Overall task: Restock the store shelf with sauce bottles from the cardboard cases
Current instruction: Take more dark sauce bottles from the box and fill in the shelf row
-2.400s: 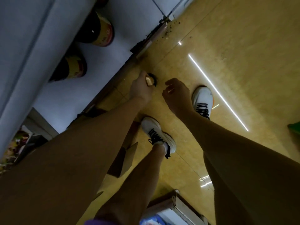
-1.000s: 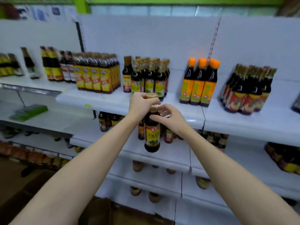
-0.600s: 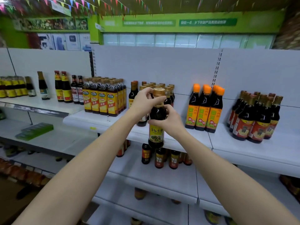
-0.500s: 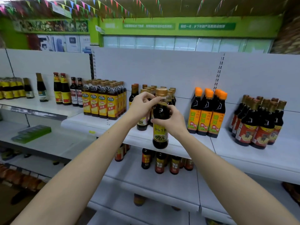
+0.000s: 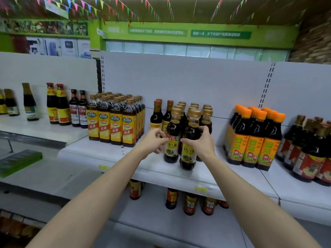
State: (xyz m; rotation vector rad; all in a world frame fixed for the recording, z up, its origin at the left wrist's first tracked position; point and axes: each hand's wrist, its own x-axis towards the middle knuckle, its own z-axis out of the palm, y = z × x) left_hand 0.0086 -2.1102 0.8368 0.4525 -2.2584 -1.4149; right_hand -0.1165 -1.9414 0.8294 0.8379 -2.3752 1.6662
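Head view: right hand (image 5: 198,143) wrapped round sauce bottle (image 5: 188,154), seated at shelf (image 5: 161,169) front, label outward for shoppers; left hand (image 5: 154,143) pinching neighbouring bottle (image 5: 171,149), likely squaring the row.

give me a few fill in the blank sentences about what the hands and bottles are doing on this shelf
1. The right hand grips a dark bottle with a ____ cap.
2. The left hand touches the bottle's neighbour, which stands on its ____ side.
3. The bottles right of the hands have ____ caps.
4. The held bottle is at the ____ edge of the shelf.

Missing words: gold; left; orange; front
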